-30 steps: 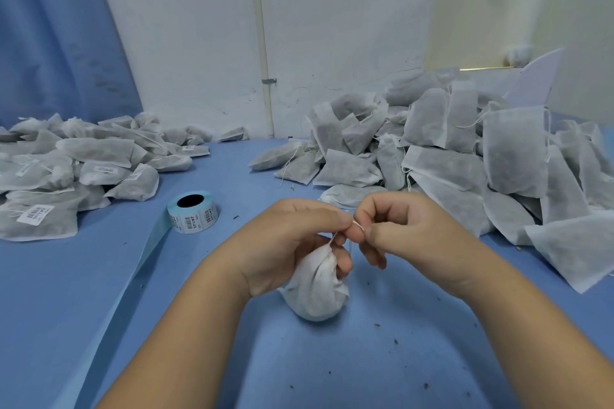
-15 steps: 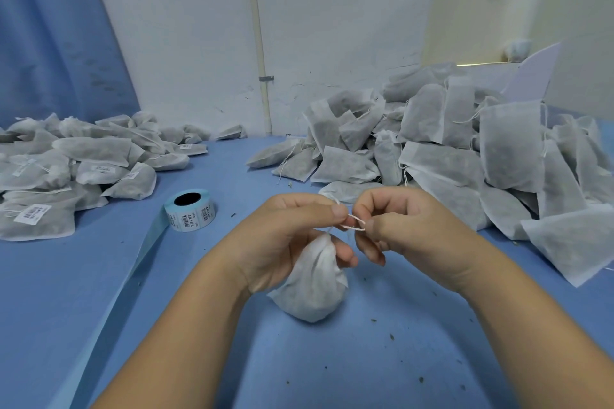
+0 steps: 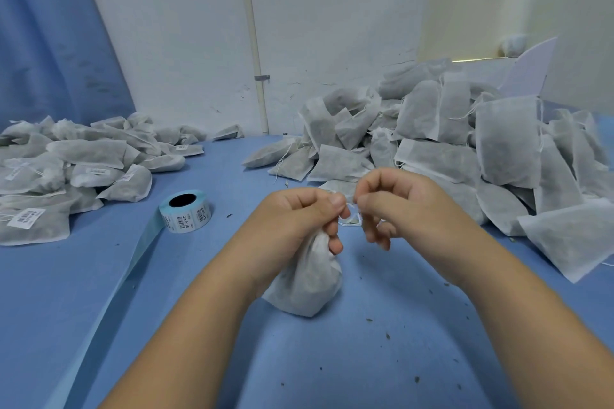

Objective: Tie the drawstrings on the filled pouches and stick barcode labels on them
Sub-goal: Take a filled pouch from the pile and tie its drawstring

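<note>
A filled white pouch (image 3: 307, 285) stands on the blue table (image 3: 365, 359) in the middle. My left hand (image 3: 292, 222) grips its gathered neck and pinches the thin white drawstring (image 3: 349, 221) at the top. My right hand (image 3: 398, 206) pinches the same string just to the right, fingers curled; the two hands almost touch. A roll of barcode labels (image 3: 186, 211) lies to the left, its blue backing strip trailing toward the near table edge.
A tall heap of filled pouches (image 3: 465, 149) with loose strings covers the right and back of the table. A lower heap of pouches with barcode labels (image 3: 66, 173) lies at the left. White wall with a pipe (image 3: 254, 43) behind. Dark crumbs dot the table.
Both hands stayed together at the pouch's neck, working the drawstring; a small loop of string now shows between the fingers. The pouch has tilted slightly.
</note>
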### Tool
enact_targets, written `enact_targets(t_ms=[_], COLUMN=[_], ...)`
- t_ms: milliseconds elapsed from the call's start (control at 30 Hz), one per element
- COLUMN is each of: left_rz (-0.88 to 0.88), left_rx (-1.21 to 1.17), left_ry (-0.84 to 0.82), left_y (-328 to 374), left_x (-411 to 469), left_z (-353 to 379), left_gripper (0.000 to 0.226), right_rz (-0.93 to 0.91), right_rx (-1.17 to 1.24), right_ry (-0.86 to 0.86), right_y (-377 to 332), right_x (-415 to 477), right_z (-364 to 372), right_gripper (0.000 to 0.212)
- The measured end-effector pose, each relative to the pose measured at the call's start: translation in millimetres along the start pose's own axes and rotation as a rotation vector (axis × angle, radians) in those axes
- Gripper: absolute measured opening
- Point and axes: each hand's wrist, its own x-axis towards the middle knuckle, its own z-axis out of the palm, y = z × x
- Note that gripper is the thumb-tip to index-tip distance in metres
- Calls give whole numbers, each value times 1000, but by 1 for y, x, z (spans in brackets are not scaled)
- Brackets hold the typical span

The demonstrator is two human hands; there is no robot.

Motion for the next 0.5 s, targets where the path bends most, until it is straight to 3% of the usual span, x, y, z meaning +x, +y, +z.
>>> enact_targets(t_ms=[67, 233, 400, 500], left_rz=[9, 11, -3, -3], left_rx=[8, 32, 57, 58], left_ry=[11, 9, 40, 56], left_y=[-1, -1, -2, -2], left_x=[1, 1, 2, 3], left_z=[2, 1, 1, 3], left_gripper=[19, 22, 27, 28], right_rz=[7, 8, -1, -43], right_rx=[82, 122, 179, 48], right_ry=[11, -58, -89, -17], right_y=[0, 1, -2, -3], right_x=[1, -1, -3, -4], right_z=[-1, -2, 0, 2], right_gripper=[6, 27, 23, 15])
